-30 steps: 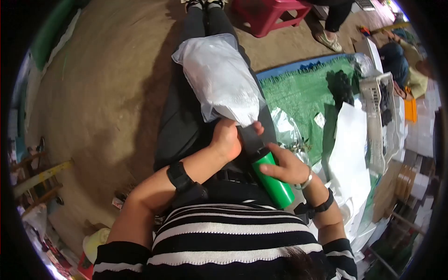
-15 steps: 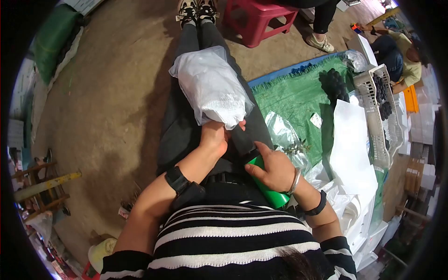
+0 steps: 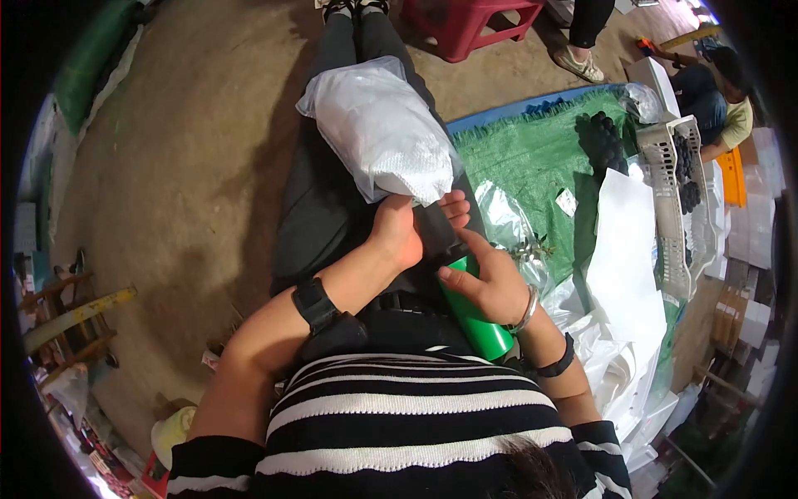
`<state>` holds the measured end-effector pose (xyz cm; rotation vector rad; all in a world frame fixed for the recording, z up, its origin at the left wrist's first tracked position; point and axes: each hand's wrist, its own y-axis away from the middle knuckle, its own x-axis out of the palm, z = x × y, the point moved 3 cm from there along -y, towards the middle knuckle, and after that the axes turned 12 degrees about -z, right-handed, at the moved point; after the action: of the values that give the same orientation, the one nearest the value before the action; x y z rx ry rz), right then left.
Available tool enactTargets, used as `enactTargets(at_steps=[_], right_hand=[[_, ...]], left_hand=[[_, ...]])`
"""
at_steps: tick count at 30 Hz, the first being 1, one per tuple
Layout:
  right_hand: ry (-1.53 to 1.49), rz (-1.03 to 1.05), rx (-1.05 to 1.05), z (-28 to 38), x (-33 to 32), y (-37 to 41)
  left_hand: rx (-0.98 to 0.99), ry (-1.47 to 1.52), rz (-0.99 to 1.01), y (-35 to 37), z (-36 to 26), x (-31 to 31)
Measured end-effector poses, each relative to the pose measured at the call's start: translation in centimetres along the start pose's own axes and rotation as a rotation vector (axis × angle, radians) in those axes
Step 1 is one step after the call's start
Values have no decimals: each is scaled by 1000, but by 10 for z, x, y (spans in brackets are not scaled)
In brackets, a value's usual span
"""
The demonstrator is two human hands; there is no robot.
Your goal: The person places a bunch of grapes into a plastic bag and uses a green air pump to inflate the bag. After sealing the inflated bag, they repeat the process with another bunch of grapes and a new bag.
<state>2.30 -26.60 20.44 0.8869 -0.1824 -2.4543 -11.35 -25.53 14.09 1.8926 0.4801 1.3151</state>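
Note:
A white wrapped bundle [image 3: 378, 129] in a thin, cloudy plastic bag lies along my thighs, with netted white padding showing at its near end. My left hand [image 3: 403, 233] is closed round the gathered near tip of that bag, thumb on one side and curled fingertips on the other. My right hand [image 3: 496, 287] grips a green cylindrical handheld tool [image 3: 480, 328] with a black head. The head reaches up to the bag's tip, between the left thumb and fingers, and partly hides what is pinched there.
On my right a green tarp [image 3: 528, 154] bears dark grapes [image 3: 600, 137], clear plastic and white sheets [image 3: 622, 249]. A white crate [image 3: 661, 179] with more grapes stands beyond. A red stool [image 3: 474, 29] is ahead. Another person [image 3: 731, 108] crouches at far right.
The left hand's fingers have come further into view beside the tool's head. The bundle and both hands sit slightly higher in view, and the tool stays in the right hand.

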Motion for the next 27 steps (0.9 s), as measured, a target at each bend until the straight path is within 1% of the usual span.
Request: enactTargets(at_steps=[1, 3, 4, 5, 6, 7, 8, 10, 11, 14, 15, 16, 18, 20, 21, 22, 24, 26, 27], right_hand=[[2, 6, 0, -3, 2, 1], [-242, -41, -66, -7, 4, 7], [-241, -33, -64, -7, 2, 17], [-351, 18, -26, -4, -2, 31], [-460, 68, 12, -4, -7, 43], [-217, 71, -191, -7, -13, 52], [-214, 75, -188, -5, -14, 60], [-50, 45, 67, -5, -17, 78], [-2, -53, -1, -3, -15, 83], [-10, -111, 39, -7, -19, 111], [36, -134, 88, -9, -23, 123], [48, -197, 29, -12, -23, 130], [20, -233, -8, -13, -22, 124], [84, -236, -1, -6, -15, 100], [55, -258, -3, -3, -9, 87], [-1, -295, -44, -3, -5, 79], [55, -290, -23, -4, -7, 94], [-2, -318, -91, -9, -15, 111], [0, -277, -23, -11, -17, 120]], left_hand=[[4, 6, -3, -1, 1, -1], [29, 29, 15, -7, 3, -5], [54, 47, 38, -10, 4, -6], [82, -11, -62, -2, 2, 2], [86, -3, -63, -2, 2, 4], [109, -16, -63, -3, 2, 4], [128, -30, -63, -3, 2, 4], [115, -17, -61, -4, 5, 6], [110, -7, -55, -5, 7, 7], [114, 18, -31, -10, 8, 2], [114, 14, -24, -11, 8, 5], [109, 11, -48, -12, 8, 6], [94, -1, -79, -12, 11, 5], [143, 6, -33, -15, 13, 6], [107, 56, -47, -16, 10, 7], [111, 64, -48, -12, 11, 8], [94, 8, -102, -5, 13, 12], [114, -23, -95, -6, 12, 13], [97, 19, -87, -7, 14, 11]])
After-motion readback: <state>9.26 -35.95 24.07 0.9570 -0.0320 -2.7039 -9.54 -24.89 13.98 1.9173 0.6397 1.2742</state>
